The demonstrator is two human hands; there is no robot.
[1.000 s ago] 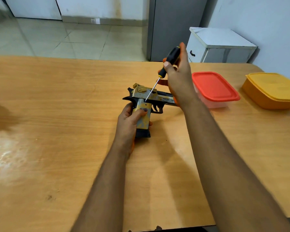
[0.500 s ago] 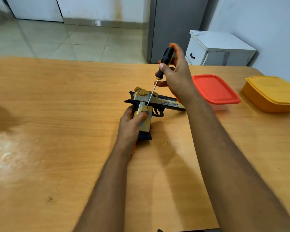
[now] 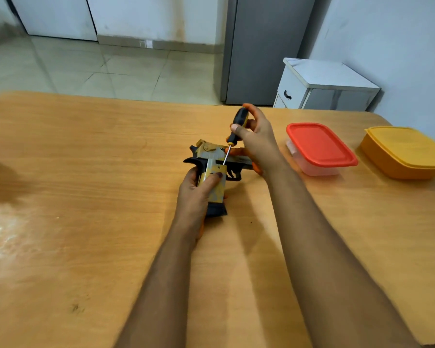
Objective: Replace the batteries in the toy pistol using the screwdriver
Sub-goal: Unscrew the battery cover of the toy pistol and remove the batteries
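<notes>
Lying on its side mid-table, the toy pistol [image 3: 212,159] sits under my left hand [image 3: 196,194], fingers clamped round its grip. My right hand [image 3: 255,139] pinches the screwdriver [image 3: 232,136], tip resting on the frame just above the grip. Just beside that wrist stands a red-lidded container [image 3: 319,146], a yellow container [image 3: 404,151] further right. Beyond the wooden table [image 3: 86,197]: tiled floor [image 3: 98,71], a white cabinet [image 3: 322,86].
</notes>
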